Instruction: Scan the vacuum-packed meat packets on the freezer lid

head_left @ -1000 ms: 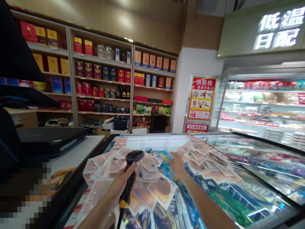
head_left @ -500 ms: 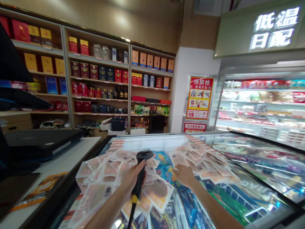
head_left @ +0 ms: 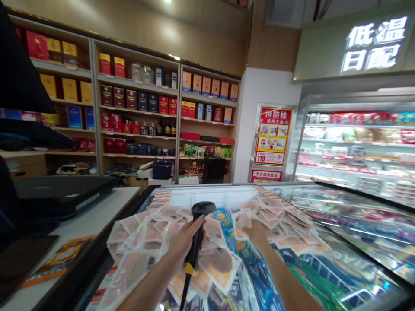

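From where I stand, the right hand (head_left: pixel 258 234) has just come up beside the right pile (head_left: pixel 282 218), and a packet (head_left: pixel 241 221) that lay near its fingers now sits right against them, over the edge of the blue bags (head_left: pixel 247 255). That grip seems to be pinching the packet's near edge, though the blur makes it hard to swear to. Over the same second the scanner (head_left: pixel 195 247) has drifted rightward across the left pile (head_left: pixel 141 235). The left hand (head_left: pixel 185 236) has its grip wrapped about the handle, head up, cord trailing down. So scanner and packet now stand near each other, not touching, and I'd judge the work has turned to this one packet. Both piles look unchanged, spread apart on the freezer (head_left: pixel 201 192).
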Demonstrator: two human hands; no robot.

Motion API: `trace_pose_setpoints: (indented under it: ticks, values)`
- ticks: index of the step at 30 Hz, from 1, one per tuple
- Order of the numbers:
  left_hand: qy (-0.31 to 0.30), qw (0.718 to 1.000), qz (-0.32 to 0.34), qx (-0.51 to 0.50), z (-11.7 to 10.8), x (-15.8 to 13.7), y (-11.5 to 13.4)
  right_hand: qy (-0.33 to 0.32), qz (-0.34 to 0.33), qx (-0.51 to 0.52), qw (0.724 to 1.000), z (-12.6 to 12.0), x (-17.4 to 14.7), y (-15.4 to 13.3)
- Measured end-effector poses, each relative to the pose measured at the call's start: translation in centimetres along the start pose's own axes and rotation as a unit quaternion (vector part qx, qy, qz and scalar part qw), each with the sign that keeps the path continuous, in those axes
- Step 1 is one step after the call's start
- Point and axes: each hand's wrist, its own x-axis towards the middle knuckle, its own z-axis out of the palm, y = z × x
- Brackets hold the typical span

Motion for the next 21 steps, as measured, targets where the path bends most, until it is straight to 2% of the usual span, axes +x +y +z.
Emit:
trace_pose_setpoints:
  ticks: [3,6,9,12,15,21]
  values:
    - [-0.004,1.000,-0.012,0.004,0.2,-0.3,-0.3,0.063,0.038,0.211,0.975,0.5,-0.3,0.8]
    - [-0.006,1.000,-0.008,0.006,0.6,-0.9,-0.4,0.103,0.013,0.330,0.938,0.2,-1.0,1.0]
    - [-0.032,0.999,-0.009,0.013,0.9,-1.4,-0.1,0.100,-0.005,0.365,0.926,-0.4,-1.5,0.7]
    - [-0.051,0.998,-0.018,0.018,1.1,-1.8,0.3,0.100,0.029,0.372,0.922,-0.6,-1.7,0.3]
    - [-0.060,0.998,-0.016,0.025,1.2,-2.1,0.3,0.095,0.033,0.384,0.918,-0.4,-1.7,0.2]
    - [-0.069,0.997,-0.010,0.032,1.5,-2.4,0.2,0.087,0.025,0.362,0.928,0.1,-1.6,0.7]
